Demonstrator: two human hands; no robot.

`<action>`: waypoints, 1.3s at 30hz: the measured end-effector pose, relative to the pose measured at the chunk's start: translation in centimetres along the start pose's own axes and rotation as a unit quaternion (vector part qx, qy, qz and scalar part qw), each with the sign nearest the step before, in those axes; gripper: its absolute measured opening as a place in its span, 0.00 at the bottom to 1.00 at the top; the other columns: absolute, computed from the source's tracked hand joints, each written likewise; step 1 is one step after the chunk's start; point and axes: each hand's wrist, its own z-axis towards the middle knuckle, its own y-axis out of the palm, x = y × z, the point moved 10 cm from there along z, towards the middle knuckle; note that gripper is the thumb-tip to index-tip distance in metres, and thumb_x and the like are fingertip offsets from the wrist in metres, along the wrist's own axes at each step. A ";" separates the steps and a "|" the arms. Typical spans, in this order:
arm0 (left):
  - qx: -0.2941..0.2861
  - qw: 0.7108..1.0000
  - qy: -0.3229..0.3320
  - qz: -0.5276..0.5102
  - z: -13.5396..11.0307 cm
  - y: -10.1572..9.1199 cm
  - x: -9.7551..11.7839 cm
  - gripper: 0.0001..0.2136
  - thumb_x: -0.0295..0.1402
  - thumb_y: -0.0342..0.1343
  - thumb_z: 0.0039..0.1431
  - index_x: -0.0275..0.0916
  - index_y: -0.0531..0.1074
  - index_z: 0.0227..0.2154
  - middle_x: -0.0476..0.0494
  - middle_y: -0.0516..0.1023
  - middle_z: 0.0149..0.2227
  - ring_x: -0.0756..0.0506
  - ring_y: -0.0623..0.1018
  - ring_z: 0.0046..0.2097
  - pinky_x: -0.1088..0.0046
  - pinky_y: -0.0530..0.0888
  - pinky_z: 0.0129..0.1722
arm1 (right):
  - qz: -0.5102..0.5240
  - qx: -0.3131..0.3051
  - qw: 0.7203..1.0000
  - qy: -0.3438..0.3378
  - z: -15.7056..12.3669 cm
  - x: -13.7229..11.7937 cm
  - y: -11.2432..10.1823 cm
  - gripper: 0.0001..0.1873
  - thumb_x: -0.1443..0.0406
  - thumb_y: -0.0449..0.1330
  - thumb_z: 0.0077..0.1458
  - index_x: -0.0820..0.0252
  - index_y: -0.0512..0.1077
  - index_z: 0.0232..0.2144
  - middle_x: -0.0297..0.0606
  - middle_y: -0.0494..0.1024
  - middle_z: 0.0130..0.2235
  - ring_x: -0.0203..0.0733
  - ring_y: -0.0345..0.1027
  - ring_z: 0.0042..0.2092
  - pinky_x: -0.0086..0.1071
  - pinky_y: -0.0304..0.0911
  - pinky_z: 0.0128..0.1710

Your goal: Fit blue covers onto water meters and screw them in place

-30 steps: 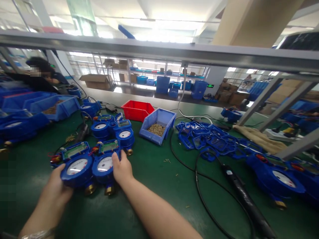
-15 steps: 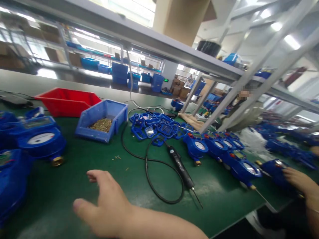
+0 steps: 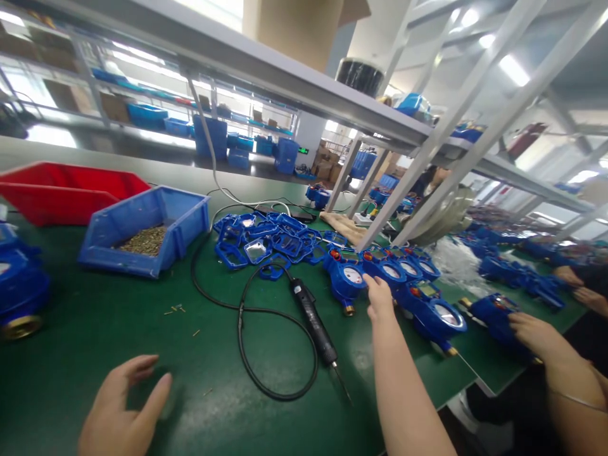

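Note:
My right hand reaches out to the right, fingers stretched, its tips touching the nearest blue water meter in a row of several meters. My left hand hovers low over the green mat at the bottom left, fingers apart and holding nothing. A black electric screwdriver with a looped cable lies between my hands. Another blue meter sits at the left edge.
A blue bin of small brass screws and a red bin stand at the back left. Blue plastic covers are piled mid-table. A co-worker's hands hold a meter at the right. Slanted metal struts rise behind the meters.
My view swung right, away from the meters I held. My right hand crossed over the screwdriver and reached the row of meters. My left hand came into view, open.

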 end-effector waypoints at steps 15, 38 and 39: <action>-0.051 0.988 -0.091 -0.114 0.1 0.5 0.1 0.27 0.54 0.53 0.34 0.38 0.67 0.34 0.41 0.74 0.32 0.39 0.77 0.35 0.57 0.75 0.40 | 0.178 -0.063 0.975 0.117 -4.5 2.2 3.1 0.04 0.70 0.56 0.57 0.67 0.68 0.31 0.33 0.73 0.28 0.31 0.67 0.28 0.26 0.66 0.30; 0.162 0.865 0.415 0.231 -4.7 -9.0 6.7 0.19 0.34 0.53 0.56 0.33 0.65 0.49 0.26 0.69 0.50 0.29 0.68 0.54 0.48 0.68 0.51 | 0.039 -0.529 0.828 0.184 -42.4 8.9 24.7 0.33 0.59 0.60 0.44 0.65 0.64 0.53 0.45 0.72 0.46 0.47 0.69 0.47 0.40 0.64 0.49; 0.160 0.867 0.414 0.227 -4.1 -9.0 6.5 0.19 0.35 0.53 0.56 0.33 0.65 0.50 0.26 0.69 0.50 0.29 0.67 0.55 0.48 0.69 0.51 | 0.026 -0.539 0.826 0.164 -42.2 8.4 24.7 0.32 0.59 0.61 0.45 0.65 0.65 0.52 0.46 0.72 0.48 0.48 0.67 0.50 0.42 0.61 0.52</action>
